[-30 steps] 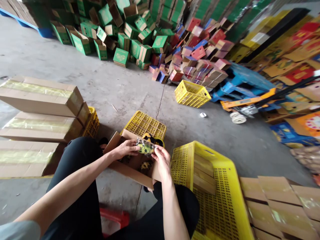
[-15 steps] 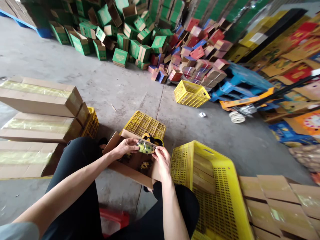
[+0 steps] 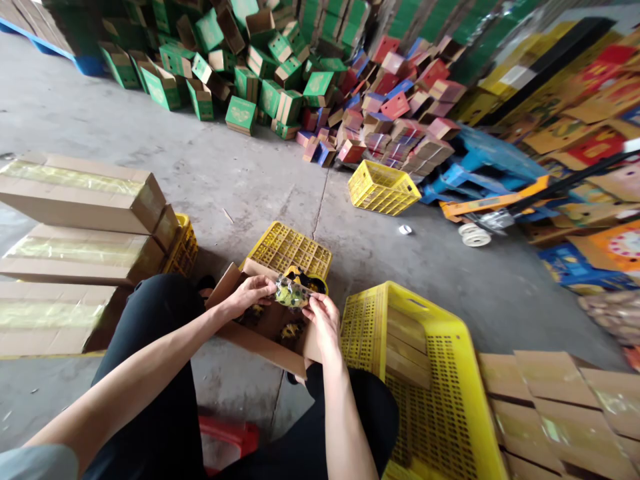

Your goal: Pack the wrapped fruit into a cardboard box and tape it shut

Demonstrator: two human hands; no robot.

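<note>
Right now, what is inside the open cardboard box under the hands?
Inside the open cardboard box lie dark, yellow-marked items. The left hand, right hand and the clear packet they hold cover the rest.

Bare forearms, no watch, ring or glove on left hand (image 3: 249,294) or right hand (image 3: 323,320). Short grey sleeve (image 3: 37,462) at the left shoulder, cut off by the lower edge of the view. Black trousers (image 3: 165,373) on both legs, plain, slightly creased at the knees. Fingernails short, without visible polish.
</note>
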